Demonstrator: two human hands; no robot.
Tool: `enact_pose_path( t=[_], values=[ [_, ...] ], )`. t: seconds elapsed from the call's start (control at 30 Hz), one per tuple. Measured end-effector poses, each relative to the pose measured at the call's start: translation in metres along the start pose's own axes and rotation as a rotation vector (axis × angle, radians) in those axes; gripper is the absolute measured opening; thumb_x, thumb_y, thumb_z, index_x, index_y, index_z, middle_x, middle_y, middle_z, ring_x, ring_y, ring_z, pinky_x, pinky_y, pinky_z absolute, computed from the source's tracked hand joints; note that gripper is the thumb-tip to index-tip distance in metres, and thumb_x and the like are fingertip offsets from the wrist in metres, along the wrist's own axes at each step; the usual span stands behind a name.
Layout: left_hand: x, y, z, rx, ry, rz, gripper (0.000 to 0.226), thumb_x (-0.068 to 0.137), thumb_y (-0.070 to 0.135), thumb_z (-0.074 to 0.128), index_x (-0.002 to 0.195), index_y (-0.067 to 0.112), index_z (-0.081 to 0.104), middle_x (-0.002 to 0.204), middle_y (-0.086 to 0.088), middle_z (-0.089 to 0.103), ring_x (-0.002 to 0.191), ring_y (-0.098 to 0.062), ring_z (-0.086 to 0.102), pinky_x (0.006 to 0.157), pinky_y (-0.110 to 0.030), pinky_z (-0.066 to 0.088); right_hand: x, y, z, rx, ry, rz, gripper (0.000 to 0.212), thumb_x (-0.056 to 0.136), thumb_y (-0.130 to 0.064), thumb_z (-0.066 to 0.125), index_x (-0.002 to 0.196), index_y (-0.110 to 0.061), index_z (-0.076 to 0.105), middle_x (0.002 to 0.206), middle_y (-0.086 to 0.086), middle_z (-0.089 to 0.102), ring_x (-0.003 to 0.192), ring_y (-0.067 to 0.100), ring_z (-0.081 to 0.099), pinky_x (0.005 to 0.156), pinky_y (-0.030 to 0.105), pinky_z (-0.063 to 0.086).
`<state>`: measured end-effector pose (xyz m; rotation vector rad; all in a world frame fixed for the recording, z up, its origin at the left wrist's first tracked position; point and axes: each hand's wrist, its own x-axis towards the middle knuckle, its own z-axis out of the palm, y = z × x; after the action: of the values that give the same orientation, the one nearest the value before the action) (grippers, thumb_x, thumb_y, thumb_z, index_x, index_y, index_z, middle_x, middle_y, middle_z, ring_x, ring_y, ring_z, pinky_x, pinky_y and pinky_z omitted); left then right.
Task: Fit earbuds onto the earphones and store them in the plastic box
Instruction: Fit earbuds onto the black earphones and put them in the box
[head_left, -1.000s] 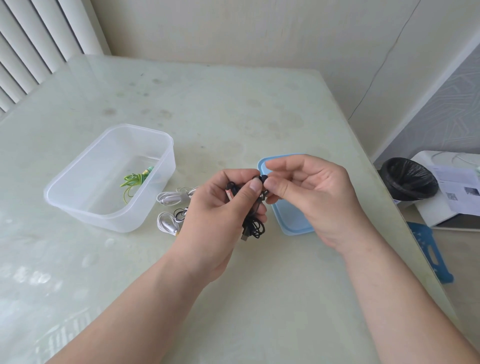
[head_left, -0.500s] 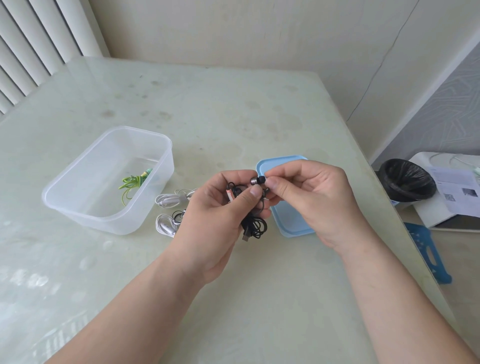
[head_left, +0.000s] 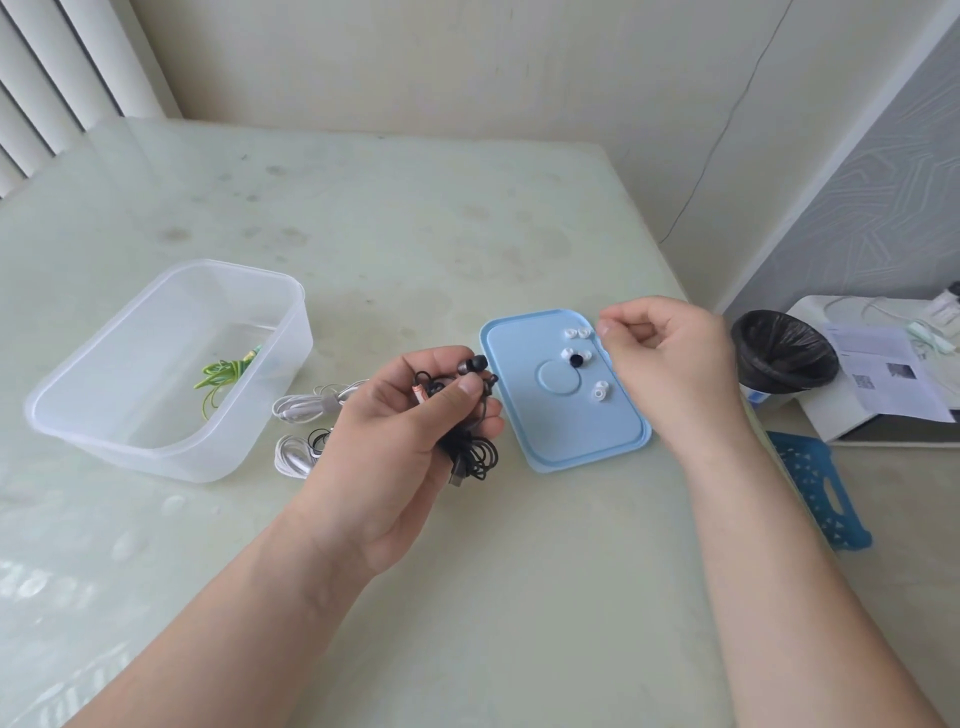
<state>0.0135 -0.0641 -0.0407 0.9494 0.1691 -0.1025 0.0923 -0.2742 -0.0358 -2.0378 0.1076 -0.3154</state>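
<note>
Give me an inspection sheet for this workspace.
Surface: pale glossy table, stained.
Job's things: clear plastic box holding green earphones; blue lid carrying white ear tips and one black ear tip; two white earphones beside the box.
Clutter: nothing seen.
Hands: left hand grips black earphones; right hand fingers curled over the lid, nothing visibly held.
Cables: all earphone cords coiled.
Surroundings: black-lined bin, papers, blue plastic item off the table's right.

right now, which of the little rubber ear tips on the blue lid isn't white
The small black rubber ear tip, in the cluster at the far side of the light blue plastic lid. The other tips there are white.
</note>
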Motion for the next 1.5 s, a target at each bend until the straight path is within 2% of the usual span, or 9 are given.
enact_pose_path(
  t=[0.07, 0.2, 0.47, 0.63, 0.8, 0.97, 1.23, 1.43, 1.5],
  values=[
    [0.000, 0.000, 0.001, -0.001, -0.006, -0.008, 0.018, 0.096, -0.006, 0.059, 0.111, 0.002, 0.066, 0.083, -0.010, 0.068, 0.070, -0.022, 0.066, 0.066, -0.025, 0.058, 0.001, 0.005, 0.002, -0.122, -0.030, 0.001, 0.012, 0.091, -0.015, 0.071, 0.083, -0.022, 0.076, 0.075, -0.008, 0.073, 0.056, -0.003, 0.062, 0.051, 0.008, 0.045],
    [-0.001, 0.001, 0.001, 0.000, -0.006, -0.010, 0.017, 0.094, -0.006, 0.060, 0.107, 0.003, 0.068, 0.082, -0.010, 0.069, 0.070, -0.021, 0.067, 0.067, -0.025, 0.058, 0.001, 0.010, 0.007, -0.285, -0.112, 0.014, 0.011, 0.082, -0.027, 0.079, 0.073, -0.023, 0.075, 0.067, -0.011, 0.070, 0.064, 0.010, 0.066, 0.064, 0.028, 0.056],
    [0.000, 0.002, 0.002, -0.016, 0.004, -0.009, 0.019, 0.095, -0.006, 0.060, 0.110, 0.003, 0.066, 0.082, -0.009, 0.069, 0.069, -0.021, 0.067, 0.067, -0.026, 0.059, -0.001, 0.012, 0.013, -0.399, -0.090, -0.122, 0.010, 0.084, -0.026, 0.075, 0.076, -0.022, 0.073, 0.079, -0.008, 0.070, 0.074, 0.015, 0.065, 0.070, 0.036, 0.057],
    [0.000, 0.005, 0.001, -0.039, 0.003, 0.000, 0.018, 0.095, -0.008, 0.060, 0.110, 0.002, 0.066, 0.081, -0.010, 0.069, 0.071, -0.022, 0.068, 0.070, -0.026, 0.059, -0.010, -0.007, 0.013, -0.046, -0.101, -0.117, 0.007, 0.085, -0.015, 0.076, 0.080, -0.020, 0.075, 0.075, -0.006, 0.075, 0.067, 0.009, 0.067, 0.065, 0.022, 0.054],
    [0.000, 0.006, 0.001, -0.057, 0.001, 0.010, 0.017, 0.094, -0.008, 0.062, 0.104, 0.004, 0.066, 0.079, -0.010, 0.070, 0.071, -0.023, 0.070, 0.070, -0.027, 0.060, -0.023, -0.021, 0.023, 0.423, -0.318, 0.047, 0.019, 0.079, 0.006, 0.080, 0.092, -0.007, 0.075, 0.078, 0.008, 0.076, 0.072, 0.021, 0.071, 0.065, 0.030, 0.058],
    [-0.001, 0.007, 0.001, -0.054, -0.018, 0.016, 0.016, 0.093, -0.009, 0.062, 0.099, 0.005, 0.067, 0.079, -0.010, 0.069, 0.072, -0.022, 0.069, 0.072, -0.028, 0.061, -0.027, -0.022, 0.029, 0.532, -0.452, 0.139, 0.017, 0.082, 0.006, 0.077, 0.095, -0.006, 0.078, 0.079, 0.010, 0.076, 0.071, 0.023, 0.070, 0.067, 0.031, 0.057],
    [0.000, 0.007, 0.000, -0.039, 0.001, 0.010, 0.022, 0.091, -0.012, 0.063, 0.104, 0.005, 0.066, 0.081, -0.009, 0.068, 0.073, -0.027, 0.065, 0.076, -0.031, 0.061, -0.029, -0.025, 0.028, 0.676, -0.496, 0.235, 0.018, 0.084, 0.006, 0.072, 0.099, -0.002, 0.077, 0.082, 0.013, 0.076, 0.072, 0.023, 0.070, 0.068, 0.031, 0.059],
    [-0.001, 0.008, 0.001, -0.010, -0.013, 0.035, 0.023, 0.091, -0.011, 0.064, 0.103, 0.008, 0.067, 0.084, -0.011, 0.070, 0.076, -0.027, 0.071, 0.083, -0.038, 0.061, -0.031, -0.028, 0.029, 0.691, -0.544, 0.242, 0.023, 0.066, -0.006, 0.079, 0.088, -0.004, 0.077, 0.078, 0.019, 0.076, 0.071, 0.031, 0.073, 0.084, 0.053, 0.059],
    [-0.001, 0.007, 0.001, -0.004, -0.015, 0.041, 0.023, 0.091, -0.012, 0.064, 0.104, 0.007, 0.067, 0.087, -0.013, 0.069, 0.078, -0.029, 0.071, 0.085, -0.040, 0.061, -0.031, -0.029, 0.028, 0.680, -0.558, 0.240, 0.021, 0.066, -0.006, 0.079, 0.087, -0.004, 0.075, 0.074, 0.017, 0.075, 0.069, 0.028, 0.073, 0.081, 0.051, 0.059]
  ],
)
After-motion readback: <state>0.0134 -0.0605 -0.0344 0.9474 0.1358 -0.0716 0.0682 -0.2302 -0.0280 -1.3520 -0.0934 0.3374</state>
